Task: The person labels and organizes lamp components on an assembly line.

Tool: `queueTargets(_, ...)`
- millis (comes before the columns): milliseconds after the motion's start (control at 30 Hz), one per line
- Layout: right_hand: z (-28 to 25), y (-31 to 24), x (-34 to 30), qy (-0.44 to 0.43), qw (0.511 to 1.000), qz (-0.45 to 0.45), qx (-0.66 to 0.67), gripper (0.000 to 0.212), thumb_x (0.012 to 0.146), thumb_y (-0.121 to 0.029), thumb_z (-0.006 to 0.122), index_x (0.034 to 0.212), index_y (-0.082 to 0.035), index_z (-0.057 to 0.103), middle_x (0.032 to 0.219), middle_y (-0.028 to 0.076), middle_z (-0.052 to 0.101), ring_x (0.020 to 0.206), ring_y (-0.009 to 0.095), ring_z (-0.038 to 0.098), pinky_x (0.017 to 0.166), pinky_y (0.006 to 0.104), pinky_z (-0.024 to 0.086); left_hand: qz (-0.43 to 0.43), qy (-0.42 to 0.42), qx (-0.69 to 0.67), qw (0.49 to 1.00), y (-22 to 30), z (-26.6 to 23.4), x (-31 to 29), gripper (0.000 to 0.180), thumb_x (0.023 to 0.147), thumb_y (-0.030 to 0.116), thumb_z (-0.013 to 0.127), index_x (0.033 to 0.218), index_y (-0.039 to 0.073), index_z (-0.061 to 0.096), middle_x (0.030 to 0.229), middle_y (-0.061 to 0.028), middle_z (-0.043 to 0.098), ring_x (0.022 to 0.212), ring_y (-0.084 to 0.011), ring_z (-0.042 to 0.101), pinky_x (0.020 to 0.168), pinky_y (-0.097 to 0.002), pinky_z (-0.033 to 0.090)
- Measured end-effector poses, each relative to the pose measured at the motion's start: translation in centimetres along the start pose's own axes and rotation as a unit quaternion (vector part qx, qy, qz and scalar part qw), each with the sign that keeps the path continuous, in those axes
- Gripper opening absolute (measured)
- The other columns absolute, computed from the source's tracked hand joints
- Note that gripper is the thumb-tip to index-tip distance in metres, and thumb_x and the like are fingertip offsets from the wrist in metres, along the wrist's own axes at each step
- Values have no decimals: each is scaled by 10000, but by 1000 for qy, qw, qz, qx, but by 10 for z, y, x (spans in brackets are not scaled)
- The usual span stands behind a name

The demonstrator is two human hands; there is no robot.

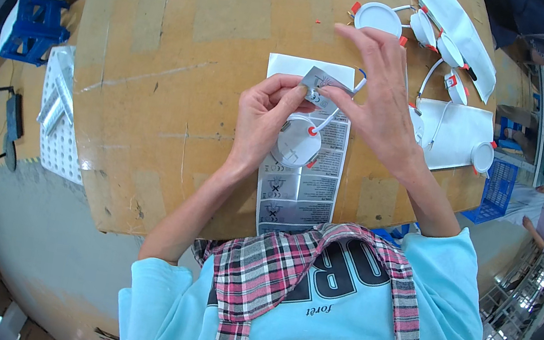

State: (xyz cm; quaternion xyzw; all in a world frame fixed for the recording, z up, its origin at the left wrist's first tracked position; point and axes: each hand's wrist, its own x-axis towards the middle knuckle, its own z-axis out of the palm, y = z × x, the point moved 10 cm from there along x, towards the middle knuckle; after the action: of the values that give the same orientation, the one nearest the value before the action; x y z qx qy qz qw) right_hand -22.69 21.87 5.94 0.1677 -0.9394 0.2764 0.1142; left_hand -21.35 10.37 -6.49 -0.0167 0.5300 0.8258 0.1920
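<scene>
My left hand (pixel 263 115) pinches a small silver printed label (pixel 321 78) between thumb and fingers. The thumb of my right hand (pixel 389 114) rests against the label's right part, while its other fingers stretch up and apart. Just below the label, a round white downlight (pixel 296 151) lies on a long strip of silver printed labels (pixel 320 188). A white cable (pixel 328 120) runs from a red fitting on the downlight up toward the right hand. Part of the downlight's left edge is hidden by my left hand.
More white downlights (pixel 378 19) with cables and red clips lie at the upper right, around white sheets (pixel 468 123). A blue crate (pixel 497 188) stands beyond the table's right edge. Blue stools (pixel 38 26) and a white perforated board (pixel 59 143) are at the left.
</scene>
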Motion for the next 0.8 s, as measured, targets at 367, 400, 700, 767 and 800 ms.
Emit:
queueTargets(367, 34, 64, -43, -29, 887, 273, 372, 327, 872, -213, 683, 1079, 27, 603, 820, 46, 614, 714, 102, 586, 656, 230, 494, -9, 17, -29, 999, 7, 0, 6, 249, 953, 182, 551, 1049, -38, 618, 931, -102, 677, 808, -141, 670, 727, -255, 549)
queueTargets(400, 33, 62, -43, -15, 882, 268, 387, 276, 886, -202, 662, 1026, 32, 618, 797, 41, 608, 720, 96, 582, 650, 229, 491, -3, 33, -26, 999, 10, -1, 8, 239, 950, 184, 562, 1039, -28, 626, 927, -94, 677, 800, -130, 665, 722, -252, 551)
queueTargets(700, 27, 58, -51, 65, 865, 268, 418, 216, 914, -177, 620, 958, 33, 634, 757, 34, 605, 689, 82, 559, 609, 229, 468, 53, 22, 112, 992, 24, 9, 16, 198, 910, 207, 651, 957, 16, 677, 841, -17, 673, 718, -47, 587, 619, -195, 467)
queueTargets(767, 31, 59, -54, 64, 854, 284, 432, 217, 908, -179, 629, 961, 31, 637, 757, 38, 612, 684, 87, 564, 608, 234, 472, 44, 31, 103, 993, 23, 12, 16, 193, 907, 202, 654, 951, 16, 677, 840, -16, 672, 712, -48, 586, 627, -196, 468)
queueTargets(800, 34, 59, -55, 59, 856, 287, 427, 221, 899, -178, 640, 971, 30, 640, 762, 42, 623, 686, 87, 570, 609, 236, 475, 35, 42, 92, 994, 23, 11, 16, 187, 904, 198, 658, 945, 17, 677, 839, -15, 671, 705, -49, 585, 636, -198, 470)
